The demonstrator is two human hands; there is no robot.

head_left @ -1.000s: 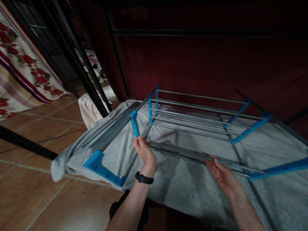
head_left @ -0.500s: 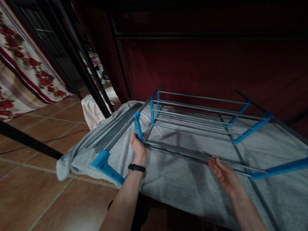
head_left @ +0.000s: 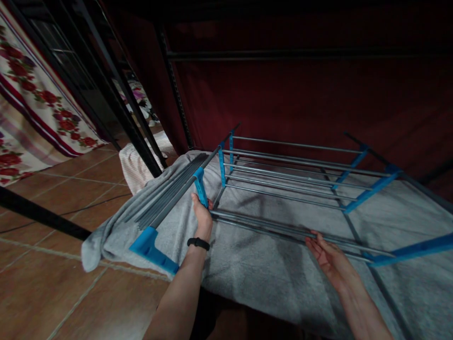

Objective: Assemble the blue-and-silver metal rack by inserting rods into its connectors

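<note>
while between blue brackets (head_left: pixel 201 190), metal rods (head_left: pixel 262 223)

Two hands (head_left: pixel 202 216) hold a blue bracket (head_left: pixel 200 187) and metal rods (head_left: pixel 262 224).

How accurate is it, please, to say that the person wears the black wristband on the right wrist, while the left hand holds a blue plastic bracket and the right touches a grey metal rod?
The wrist is wrong: the head view shows the black wristband on the left wrist. The left hand holds the bracket; the right hand touches the rod, as you say.
</note>
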